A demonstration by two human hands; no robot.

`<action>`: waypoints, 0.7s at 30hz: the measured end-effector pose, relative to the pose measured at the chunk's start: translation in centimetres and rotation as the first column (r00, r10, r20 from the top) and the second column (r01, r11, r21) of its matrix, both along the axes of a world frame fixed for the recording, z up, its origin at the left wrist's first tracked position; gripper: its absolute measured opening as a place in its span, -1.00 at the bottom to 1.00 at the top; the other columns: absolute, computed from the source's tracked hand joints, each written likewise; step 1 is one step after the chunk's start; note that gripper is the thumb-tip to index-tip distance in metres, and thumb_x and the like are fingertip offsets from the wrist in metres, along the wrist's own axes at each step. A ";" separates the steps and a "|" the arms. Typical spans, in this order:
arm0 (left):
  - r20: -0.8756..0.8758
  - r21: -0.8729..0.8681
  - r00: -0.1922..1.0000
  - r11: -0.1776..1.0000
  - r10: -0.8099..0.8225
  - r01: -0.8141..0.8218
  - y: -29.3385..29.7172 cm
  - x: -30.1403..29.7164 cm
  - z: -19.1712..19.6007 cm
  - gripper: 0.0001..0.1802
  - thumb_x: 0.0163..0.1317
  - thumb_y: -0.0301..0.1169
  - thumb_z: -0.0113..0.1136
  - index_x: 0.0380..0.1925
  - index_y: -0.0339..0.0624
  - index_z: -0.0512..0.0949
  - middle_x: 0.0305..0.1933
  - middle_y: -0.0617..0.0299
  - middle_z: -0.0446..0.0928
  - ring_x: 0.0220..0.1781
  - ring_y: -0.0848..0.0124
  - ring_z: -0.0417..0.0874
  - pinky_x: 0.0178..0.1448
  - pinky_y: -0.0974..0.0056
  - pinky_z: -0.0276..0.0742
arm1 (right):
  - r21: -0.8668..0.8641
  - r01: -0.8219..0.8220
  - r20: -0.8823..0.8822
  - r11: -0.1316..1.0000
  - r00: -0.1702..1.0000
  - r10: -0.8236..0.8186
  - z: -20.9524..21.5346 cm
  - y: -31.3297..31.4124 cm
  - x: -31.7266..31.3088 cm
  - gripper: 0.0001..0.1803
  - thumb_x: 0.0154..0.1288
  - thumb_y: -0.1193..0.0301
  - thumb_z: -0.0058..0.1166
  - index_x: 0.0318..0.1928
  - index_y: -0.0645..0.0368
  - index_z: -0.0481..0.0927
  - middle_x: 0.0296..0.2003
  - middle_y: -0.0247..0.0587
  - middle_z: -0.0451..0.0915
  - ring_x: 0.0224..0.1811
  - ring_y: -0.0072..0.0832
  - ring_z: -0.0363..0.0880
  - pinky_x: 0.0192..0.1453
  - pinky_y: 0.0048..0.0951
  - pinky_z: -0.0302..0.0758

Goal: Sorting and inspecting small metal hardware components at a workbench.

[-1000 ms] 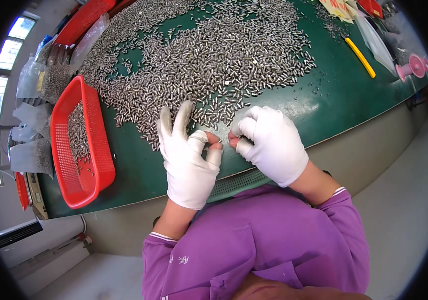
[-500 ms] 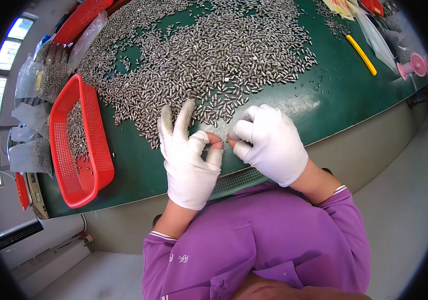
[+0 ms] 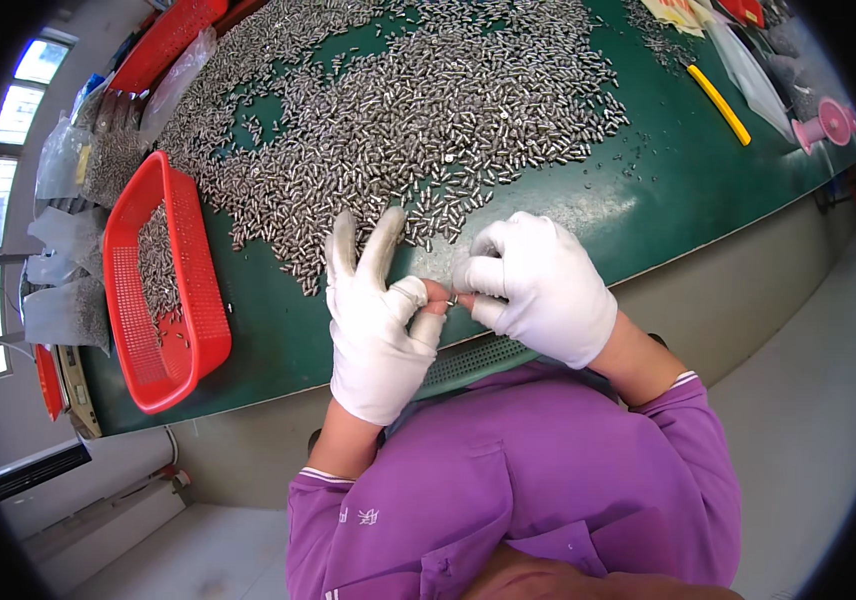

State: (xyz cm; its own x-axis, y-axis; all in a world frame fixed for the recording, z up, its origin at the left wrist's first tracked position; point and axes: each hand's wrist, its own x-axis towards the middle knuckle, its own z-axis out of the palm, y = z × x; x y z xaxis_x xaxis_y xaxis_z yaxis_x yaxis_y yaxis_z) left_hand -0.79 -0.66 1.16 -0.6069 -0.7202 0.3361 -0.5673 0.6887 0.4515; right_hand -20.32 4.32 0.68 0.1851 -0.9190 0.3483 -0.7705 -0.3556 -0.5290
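At the desk's (image 3: 278, 330) near edge, the left hand (image 3: 380, 325) and right hand (image 3: 538, 285) pinch one small metal pin (image 3: 453, 298) between fingertips; gloved grip may slip, dropping it off the edge.

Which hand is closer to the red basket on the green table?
Left. The left hand is just to the right of the red basket, a strip of bare green table between them; the right hand lies beyond it, farther right.
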 end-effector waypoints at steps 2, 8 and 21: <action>0.026 0.040 0.992 0.992 -0.121 0.120 0.2 0.5 0.8 -0.83 -0.13 -0.47 0.48 -0.52 -0.16 0.64 0.41 -0.04 0.41 0.48 -0.40 0.20 0.46 -0.32 0.23 | 0.007 -0.108 0.033 0.994 0.994 0.108 0.1 0.2 -0.7 -0.89 0.09 0.28 0.31 -0.39 -0.05 0.66 -0.32 -0.31 0.57 -0.25 -0.22 0.57 -0.16 -0.19 0.54; 0.021 0.114 0.955 0.950 -0.296 0.292 -0.5 1.5 1.8 -0.76 -0.15 -0.35 0.52 -0.49 -0.05 0.61 0.42 -0.14 0.42 0.50 -0.44 0.23 0.47 -0.25 0.29 | 0.061 -0.370 0.147 0.927 0.922 0.358 0.4 0.1 -2.3 -0.91 0.11 0.30 0.33 -0.35 -0.07 0.70 -0.32 -0.30 0.59 -0.23 -0.19 0.59 -0.15 -0.15 0.55; 0.023 -0.174 0.995 0.980 0.101 -0.095 -2.2 -1.0 -0.7 -0.79 -0.06 -0.48 0.45 -0.37 -0.06 0.65 0.39 -0.03 0.42 0.44 -0.35 0.27 0.41 -0.28 0.32 | -0.032 0.158 -0.108 0.987 0.981 -0.161 0.0 -1.5 0.4 -0.89 0.21 0.33 0.23 -0.27 -0.01 0.62 -0.33 -0.29 0.56 -0.22 -0.25 0.60 -0.12 -0.22 0.57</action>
State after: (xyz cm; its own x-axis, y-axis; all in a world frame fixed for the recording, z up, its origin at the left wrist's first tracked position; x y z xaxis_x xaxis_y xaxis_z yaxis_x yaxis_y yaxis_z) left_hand -1.75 -2.85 0.46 -0.5485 -0.7098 0.4420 -0.6480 0.6949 0.3119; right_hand -19.92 2.80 0.68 0.0750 -0.9316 0.3556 -0.8714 -0.2346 -0.4308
